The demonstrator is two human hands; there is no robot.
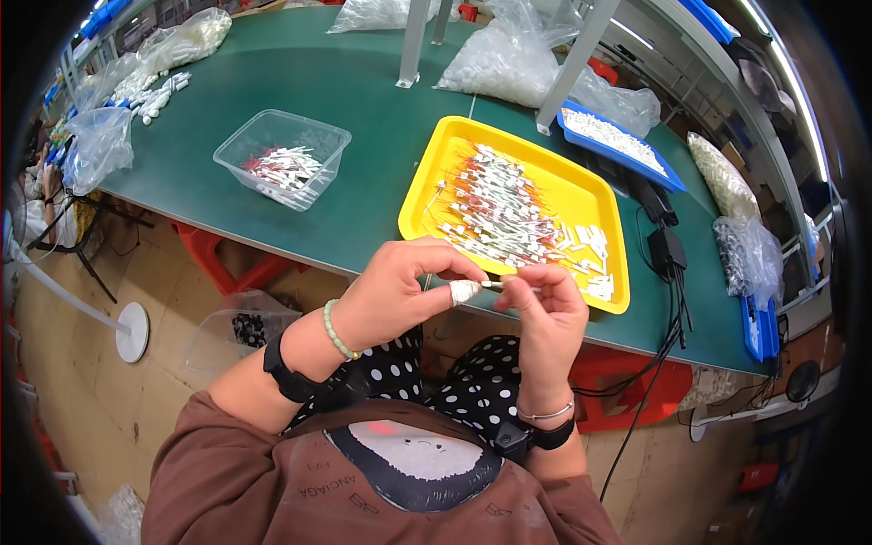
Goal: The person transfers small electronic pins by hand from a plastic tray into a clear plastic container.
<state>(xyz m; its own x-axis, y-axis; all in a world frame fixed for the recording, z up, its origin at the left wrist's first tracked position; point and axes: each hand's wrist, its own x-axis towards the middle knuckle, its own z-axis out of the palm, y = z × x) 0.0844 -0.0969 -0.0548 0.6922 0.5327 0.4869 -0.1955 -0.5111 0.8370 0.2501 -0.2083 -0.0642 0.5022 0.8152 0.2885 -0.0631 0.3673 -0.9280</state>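
Both of my hands meet over the table's front edge, just in front of a yellow tray (420,186). Between them is a small, slim white-and-dark part (493,285), too small to make out clearly. My left hand (397,283), with white tape wrapped round one fingertip, pinches its left end. The thumb and fingers of my right hand (548,313) close on the other end. Many thin white parts with fine red and orange wires (500,204) lie in rows in the tray. Loose white plastic pieces (595,259) lie at its right side.
A clear plastic tub (320,141) with similar wired parts stands on the green table (363,213) to the left. Behind the yellow tray are metal posts (577,64), a bag of white pieces (504,59) and a blue tray (668,179). Black cables (674,291) hang at the right.
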